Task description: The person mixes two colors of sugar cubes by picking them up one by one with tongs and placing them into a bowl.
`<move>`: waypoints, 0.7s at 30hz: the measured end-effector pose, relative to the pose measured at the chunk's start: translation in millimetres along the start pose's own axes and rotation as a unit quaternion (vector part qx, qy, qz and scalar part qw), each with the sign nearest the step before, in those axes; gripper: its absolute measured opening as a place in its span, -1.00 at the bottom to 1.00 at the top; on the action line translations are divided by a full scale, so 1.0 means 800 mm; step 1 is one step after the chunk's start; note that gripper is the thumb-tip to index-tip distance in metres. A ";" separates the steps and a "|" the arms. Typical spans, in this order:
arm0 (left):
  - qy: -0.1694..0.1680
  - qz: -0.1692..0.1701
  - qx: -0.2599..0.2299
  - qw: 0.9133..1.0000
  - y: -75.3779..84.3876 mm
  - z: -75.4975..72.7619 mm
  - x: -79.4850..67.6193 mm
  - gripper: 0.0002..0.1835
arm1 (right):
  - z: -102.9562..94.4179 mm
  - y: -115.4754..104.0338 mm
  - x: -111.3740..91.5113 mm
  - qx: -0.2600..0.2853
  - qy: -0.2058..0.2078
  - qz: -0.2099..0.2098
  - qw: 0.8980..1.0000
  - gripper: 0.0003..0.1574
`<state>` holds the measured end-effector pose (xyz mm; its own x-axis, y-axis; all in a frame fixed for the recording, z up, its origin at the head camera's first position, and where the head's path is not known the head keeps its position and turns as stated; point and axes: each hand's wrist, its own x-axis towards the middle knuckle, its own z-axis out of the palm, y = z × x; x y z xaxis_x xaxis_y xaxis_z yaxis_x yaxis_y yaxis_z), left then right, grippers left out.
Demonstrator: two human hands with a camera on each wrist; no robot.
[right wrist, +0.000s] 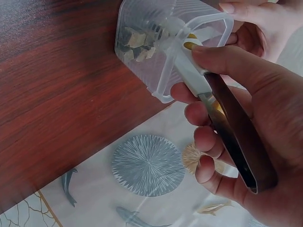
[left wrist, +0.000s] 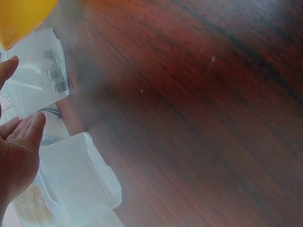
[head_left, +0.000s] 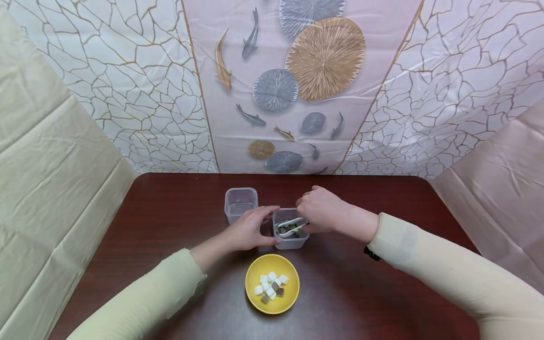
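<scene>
**Tongs [right wrist: 236,118] dip into the cube box beyond the yellow bowl [head_left: 293,278]**

And here's the right hand [head_left: 320,210], fingers curled firmly round the dark-handled tongs, their white tips spread inside the clear plastic box [head_left: 291,244], just beyond the bowl and a touch right. Dull greenish cubes [right wrist: 135,39] lie in there! The left hand [head_left: 250,231], beyond the bowl on its left, spans that box, fingers barely bent, thumb against the near side; how hard it presses, one cannot tell. A second plastic box [head_left: 241,196] stands farther beyond the bowl, to its left. White cubes [head_left: 272,276] and a few brown ones [head_left: 280,292] sit inside the bowl itself. The smart play, surely: steady the box, straddle a single cube, squeeze lightly, and lift straight past the rim, since a slanted grip could slip.
</scene>
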<state>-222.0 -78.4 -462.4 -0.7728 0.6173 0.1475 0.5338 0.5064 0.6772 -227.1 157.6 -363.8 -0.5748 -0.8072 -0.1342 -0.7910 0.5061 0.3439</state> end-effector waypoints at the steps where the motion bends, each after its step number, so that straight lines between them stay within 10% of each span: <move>1: 0.000 0.000 0.001 1.000 0.000 0.000 0.000 -0.09 | 0.000 0.000 0.001 0.000 -0.002 0.001 1.000 -0.67; 21: -0.001 0.004 -0.004 1.000 0.002 -0.002 -0.002 -0.09 | -0.010 -0.008 0.006 -0.024 -0.036 -0.004 0.999 -0.64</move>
<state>-220.7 -79.7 -460.5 -0.7684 0.6219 0.1510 0.5368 0.4978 0.6812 -223.0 148.4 -359.5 -0.5833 -0.7864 -0.2033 -0.7857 0.4829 0.3865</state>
